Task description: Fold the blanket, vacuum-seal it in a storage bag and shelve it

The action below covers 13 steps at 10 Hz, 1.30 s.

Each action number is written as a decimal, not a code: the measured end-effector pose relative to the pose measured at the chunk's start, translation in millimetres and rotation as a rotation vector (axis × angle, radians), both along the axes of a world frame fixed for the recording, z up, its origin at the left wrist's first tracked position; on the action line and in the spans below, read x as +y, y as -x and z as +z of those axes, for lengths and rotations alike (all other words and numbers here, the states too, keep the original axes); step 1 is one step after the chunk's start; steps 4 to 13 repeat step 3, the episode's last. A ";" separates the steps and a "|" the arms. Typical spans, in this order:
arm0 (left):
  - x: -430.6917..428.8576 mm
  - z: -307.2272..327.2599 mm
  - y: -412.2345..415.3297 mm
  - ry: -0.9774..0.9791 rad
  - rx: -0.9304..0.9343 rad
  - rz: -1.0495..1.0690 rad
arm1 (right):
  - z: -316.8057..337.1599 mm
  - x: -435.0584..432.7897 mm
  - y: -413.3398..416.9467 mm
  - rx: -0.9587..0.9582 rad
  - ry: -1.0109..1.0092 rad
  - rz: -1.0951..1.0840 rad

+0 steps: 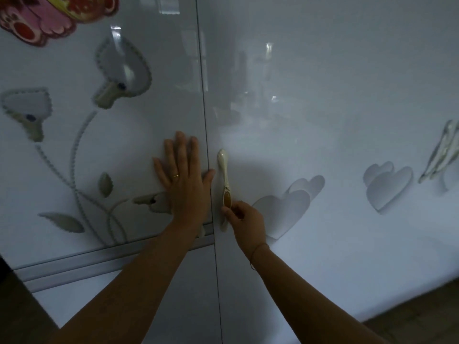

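Observation:
Two glossy white wardrobe doors fill the view, meeting at a dark vertical seam. My left hand (183,180) lies flat with straight fingers against the left door (111,157), just left of the seam; a ring is on one finger. My right hand (244,217) curls its fingers round the lower part of the cream door handle (224,180) on the right door (323,120). Both doors look closed. No blanket or storage bag is in sight.
Flower decorations cover the left door and raised heart shapes (285,209) mark the right door. A second pair of handles (442,155) sits at the far right. A silver trim strip (99,259) crosses the left door. Brown floor (409,316) shows at the lower right.

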<state>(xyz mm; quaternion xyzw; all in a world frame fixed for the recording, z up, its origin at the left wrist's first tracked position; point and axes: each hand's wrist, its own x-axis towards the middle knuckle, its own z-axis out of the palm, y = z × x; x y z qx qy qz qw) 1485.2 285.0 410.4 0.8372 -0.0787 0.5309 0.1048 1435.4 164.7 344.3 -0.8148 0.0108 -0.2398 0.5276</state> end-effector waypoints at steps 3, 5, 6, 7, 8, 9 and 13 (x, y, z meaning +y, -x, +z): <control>-16.2 -31.7 36.1 0.214 -0.112 -0.319 | -22.1 -71.3 145.4 0.097 -0.227 -0.044; -16.2 -31.7 36.1 0.214 -0.112 -0.319 | -22.1 -71.3 145.4 0.097 -0.227 -0.044; -16.2 -31.7 36.1 0.214 -0.112 -0.319 | -22.1 -71.3 145.4 0.097 -0.227 -0.044; -16.2 -31.7 36.1 0.214 -0.112 -0.319 | -22.1 -71.3 145.4 0.097 -0.227 -0.044; -16.2 -31.7 36.1 0.214 -0.112 -0.319 | -22.1 -71.3 145.4 0.097 -0.227 -0.044; -16.2 -31.7 36.1 0.214 -0.112 -0.319 | -22.1 -71.3 145.4 0.097 -0.227 -0.044; -16.2 -31.7 36.1 0.214 -0.112 -0.319 | -22.1 -71.3 145.4 0.097 -0.227 -0.044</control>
